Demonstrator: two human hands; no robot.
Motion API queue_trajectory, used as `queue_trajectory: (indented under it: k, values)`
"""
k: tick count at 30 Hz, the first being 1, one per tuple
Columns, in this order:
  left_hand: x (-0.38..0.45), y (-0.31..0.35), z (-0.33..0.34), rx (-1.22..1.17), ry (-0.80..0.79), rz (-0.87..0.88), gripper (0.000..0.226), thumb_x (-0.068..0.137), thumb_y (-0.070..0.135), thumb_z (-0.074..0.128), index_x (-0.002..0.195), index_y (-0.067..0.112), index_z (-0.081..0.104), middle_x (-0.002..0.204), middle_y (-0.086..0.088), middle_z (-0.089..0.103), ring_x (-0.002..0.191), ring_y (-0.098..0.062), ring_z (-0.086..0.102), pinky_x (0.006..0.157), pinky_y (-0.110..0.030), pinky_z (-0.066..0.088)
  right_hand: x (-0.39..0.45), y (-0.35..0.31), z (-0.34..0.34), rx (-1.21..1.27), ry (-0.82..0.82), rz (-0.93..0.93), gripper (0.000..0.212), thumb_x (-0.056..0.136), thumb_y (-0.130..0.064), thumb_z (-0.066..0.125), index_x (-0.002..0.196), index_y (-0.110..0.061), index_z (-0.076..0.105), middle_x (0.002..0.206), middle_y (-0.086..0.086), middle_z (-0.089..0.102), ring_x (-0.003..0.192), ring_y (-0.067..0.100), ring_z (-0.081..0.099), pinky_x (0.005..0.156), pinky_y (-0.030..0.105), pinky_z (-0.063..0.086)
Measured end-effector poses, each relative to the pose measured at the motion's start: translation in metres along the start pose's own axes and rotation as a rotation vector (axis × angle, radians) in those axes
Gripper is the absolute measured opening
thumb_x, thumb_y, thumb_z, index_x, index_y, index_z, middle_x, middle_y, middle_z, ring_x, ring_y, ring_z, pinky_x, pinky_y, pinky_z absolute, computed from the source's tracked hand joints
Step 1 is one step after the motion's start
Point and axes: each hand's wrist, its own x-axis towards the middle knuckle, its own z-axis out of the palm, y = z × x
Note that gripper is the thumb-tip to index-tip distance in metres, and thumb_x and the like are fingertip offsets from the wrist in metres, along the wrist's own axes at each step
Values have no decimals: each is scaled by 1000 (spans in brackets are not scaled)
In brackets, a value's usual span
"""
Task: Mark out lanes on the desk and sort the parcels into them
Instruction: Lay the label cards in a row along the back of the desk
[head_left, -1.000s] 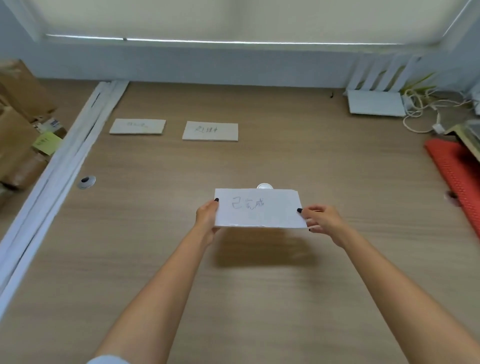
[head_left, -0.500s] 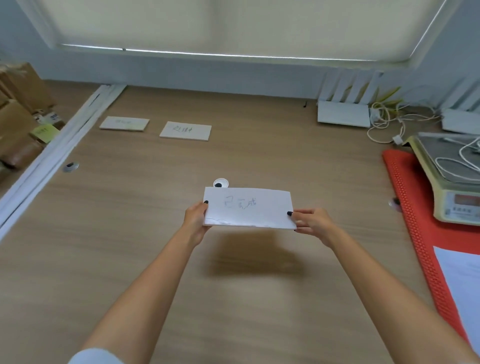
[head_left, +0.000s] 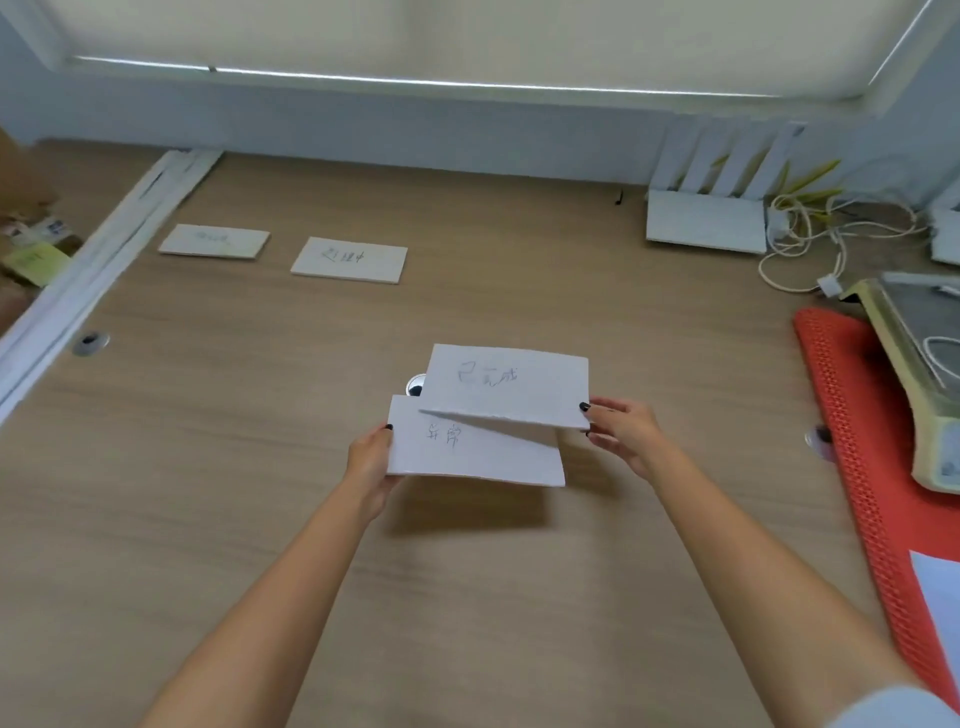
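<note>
Two white label cards with handwriting are held above the wooden desk (head_left: 260, 467). My right hand (head_left: 623, 431) pinches the right edge of the upper card (head_left: 514, 379). My left hand (head_left: 371, 457) grips the left edge of the lower card (head_left: 483, 457), which the upper card partly overlaps. Two more written cards lie flat at the back left: one (head_left: 214, 241) near the white strips and one (head_left: 349, 259) to its right. Brown parcels (head_left: 21, 228) sit at the far left edge, mostly out of frame.
Long white strips (head_left: 98, 260) run diagonally along the desk's left side. A white router (head_left: 706, 221) and tangled cables (head_left: 810, 234) stand at the back right. A scale (head_left: 914, 374) rests on a red mat (head_left: 852, 415) on the right. Small round caps (head_left: 91, 343) dot the desk.
The single stack has split: my right hand has drawn the top card up and to the right, uncovering a second card in my left hand. The view has turned rightward.
</note>
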Motion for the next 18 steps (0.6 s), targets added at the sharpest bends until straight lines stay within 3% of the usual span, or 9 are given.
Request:
queue_trajectory:
  k: [4, 9, 14, 18]
  values:
    - [36, 5, -1, 5, 15, -2, 29, 91, 2, 38, 90, 12, 65, 85, -4, 66, 70, -17, 60, 55, -23, 50, 64, -30, 20, 12, 50, -13, 23, 87, -2, 61, 110, -6, 59, 84, 2, 64, 66, 12, 60, 49, 16, 55]
    - [80, 0, 4, 15, -6, 9, 28, 94, 6, 37, 98, 11, 64, 93, -5, 67, 78, -16, 62, 68, -28, 48, 148, -61, 41, 22, 112, -44, 33, 88, 3, 57, 120, 2, 56, 104, 12, 60, 66, 15, 58, 45, 19, 54]
    - [118, 1, 8, 15, -17, 51, 29, 96, 10, 38, 92, 16, 66, 86, 1, 72, 72, -9, 68, 62, -21, 54, 217, -82, 49, 8, 154, -98, 32, 87, -1, 58, 120, -3, 57, 100, 5, 61, 68, 10, 57, 46, 17, 52]
    - [141, 4, 13, 11, -32, 67, 28, 97, 11, 38, 101, 14, 65, 96, -1, 71, 82, -12, 66, 72, -26, 53, 253, -95, 45, -30, 183, -109, 27, 88, -4, 59, 114, -11, 58, 94, 1, 62, 67, 6, 55, 51, 17, 50]
